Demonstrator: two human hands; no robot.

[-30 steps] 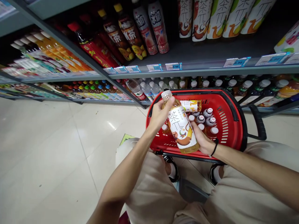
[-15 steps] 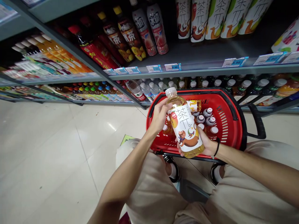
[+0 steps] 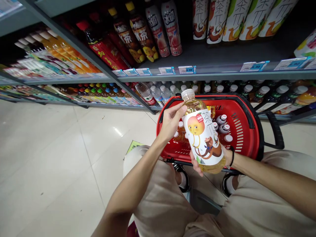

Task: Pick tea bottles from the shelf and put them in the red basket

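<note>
A clear bottle of pale yellow tea (image 3: 203, 138) with a white cap and a white label is held tilted over the red shopping basket (image 3: 243, 118). My left hand (image 3: 172, 122) pinches it near the shoulder, thumb and fingers at the neck side. Wrapped round its lower part from behind is my right hand (image 3: 224, 156), with a dark band at the wrist; several of its fingers are hidden by the bottle. The label shows a peach face and a monkey. Inside the basket stand several smaller bottles (image 3: 224, 128) with white caps, partly covered by the tea bottle.
Shelves of drinks run across the far side, with price tags along the shelf edge (image 3: 158, 76). More tea bottles (image 3: 218, 23) stand on the upper shelf. The basket's black handle (image 3: 274, 133) sticks out at right. Pale floor tiles (image 3: 49, 164) spread at left.
The bottle has been turned about its length, so the peach face now shows and the characters have shifted right. It also sits slightly closer and further right. Both hands stay on it.
</note>
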